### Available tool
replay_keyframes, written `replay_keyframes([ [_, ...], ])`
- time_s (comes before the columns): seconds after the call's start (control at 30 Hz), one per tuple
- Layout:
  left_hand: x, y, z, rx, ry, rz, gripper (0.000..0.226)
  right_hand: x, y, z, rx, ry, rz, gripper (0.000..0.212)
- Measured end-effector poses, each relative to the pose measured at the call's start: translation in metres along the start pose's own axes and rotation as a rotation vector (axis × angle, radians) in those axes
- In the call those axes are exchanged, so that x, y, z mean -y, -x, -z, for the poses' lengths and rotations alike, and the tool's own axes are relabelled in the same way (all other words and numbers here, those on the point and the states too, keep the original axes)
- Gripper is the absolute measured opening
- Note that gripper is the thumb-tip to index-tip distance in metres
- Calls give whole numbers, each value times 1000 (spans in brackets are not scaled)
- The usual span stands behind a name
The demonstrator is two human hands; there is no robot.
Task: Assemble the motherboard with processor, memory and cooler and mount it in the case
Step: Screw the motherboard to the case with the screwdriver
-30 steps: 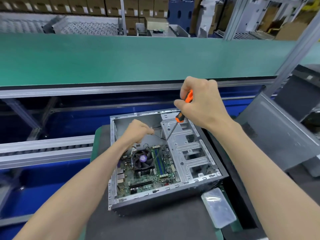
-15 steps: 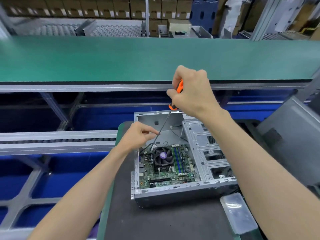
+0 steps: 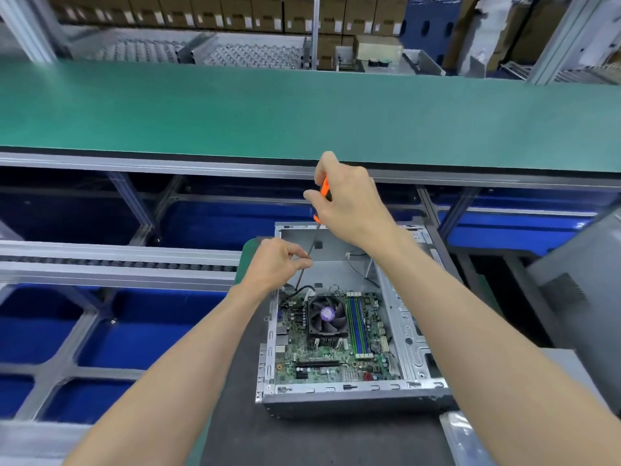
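Observation:
An open silver computer case (image 3: 416,334) lies on a dark mat. Inside it sits the green motherboard (image 3: 295,334) with a black fan cooler (image 3: 326,317) and blue and green memory sticks (image 3: 358,326). My right hand (image 3: 349,203) grips the orange handle of a screwdriver (image 3: 311,245) above the case's far left corner. The shaft slants down to the board's far left corner; its tip is hidden behind a black cable. My left hand (image 3: 274,265) pinches the shaft between thumb and fingertips, just outside the case's left wall.
A green conveyor belt (image 3: 302,112) runs across behind the case, with a roller rail (image 3: 117,264) on the left and blue bins below. A grey case side panel (image 3: 578,287) leans at the right. A clear plastic bag (image 3: 470,442) lies at the near right.
The screwdriver has swung from the case's middle to the board's far left corner. My left hand has closed its fingertips on the shaft. The view has shifted so the case sits further right.

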State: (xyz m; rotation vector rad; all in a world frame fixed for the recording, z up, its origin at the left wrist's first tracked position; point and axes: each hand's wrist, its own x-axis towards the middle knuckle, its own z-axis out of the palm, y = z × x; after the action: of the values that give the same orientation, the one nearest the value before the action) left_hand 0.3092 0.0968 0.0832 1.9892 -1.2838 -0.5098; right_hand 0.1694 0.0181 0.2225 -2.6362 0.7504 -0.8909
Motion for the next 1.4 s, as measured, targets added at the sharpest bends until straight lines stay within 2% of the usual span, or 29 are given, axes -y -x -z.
replay_keyframes([
  [0.43, 12, -11, 3, -3, -95, 112, 22, -13, -17, -29, 67, -43, 17, 22],
  [1.07, 12, -15, 3, 4, -195, 136, 20, -12, -21, -39, 86, -9, 52, 21],
  [1.2, 14, -7, 9, -32, 4, 159, 13, -13, -26, -19, 7, -25, 3, 19],
  [1.27, 13, 2, 12, -191, 323, 232, 18, -15, -31, -2, -44, -39, -24, 18],
  [1.33, 11, 10, 16, -354, 730, 380, 29, -18, -35, 17, -86, -39, -48, 19],
  [1.4, 7, 16, 16, -391, 1010, 505, 34, -20, -36, 35, -119, -37, -60, 20],
])
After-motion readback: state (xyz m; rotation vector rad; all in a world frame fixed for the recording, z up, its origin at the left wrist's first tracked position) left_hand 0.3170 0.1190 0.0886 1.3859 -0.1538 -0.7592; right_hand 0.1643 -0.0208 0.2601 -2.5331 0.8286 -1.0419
